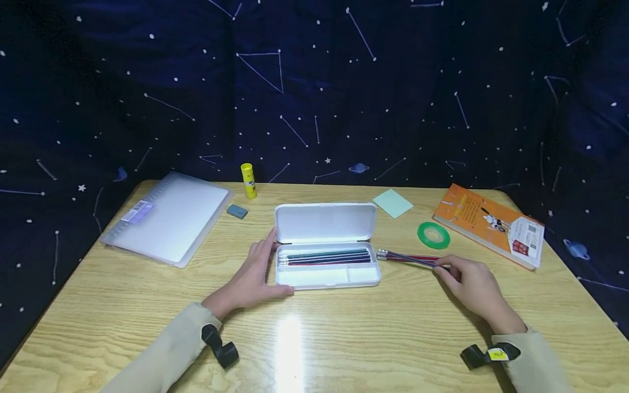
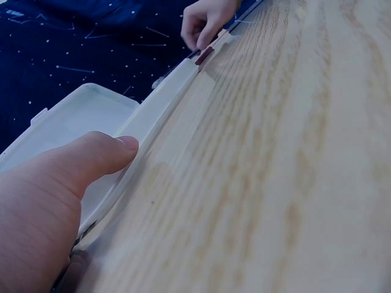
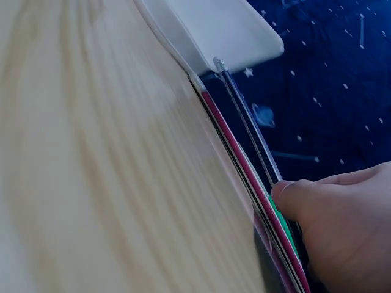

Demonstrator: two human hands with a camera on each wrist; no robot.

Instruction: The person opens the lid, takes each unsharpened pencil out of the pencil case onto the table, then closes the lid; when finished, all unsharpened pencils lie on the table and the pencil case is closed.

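Note:
A white pencil case [image 1: 312, 278] lies with its lid up in the middle of the table. Several pencils [image 1: 324, 257] with silvery ends fill its long rear compartment. My left hand [image 1: 250, 278] grips the case's left end, thumb at the front rim and fingers toward the back. Right of the case, my right hand [image 1: 469, 284] pinches a dark pencil [image 3: 247, 122] between thumb and fingers, and it is slightly raised at its silvery end. Beneath it more pencils, one of them red [image 3: 229, 140], lie on the table. The fingers behind my right thumb are mostly hidden.
Green tape [image 1: 434, 235], a pale green note pad [image 1: 392, 203] and an orange book [image 1: 491, 224] lie back right. A clear folder [image 1: 169, 218], a grey eraser [image 1: 237, 211] and an upright yellow glue stick [image 1: 249, 181] are back left. A dark starry cloth [image 1: 314, 109] hangs behind.

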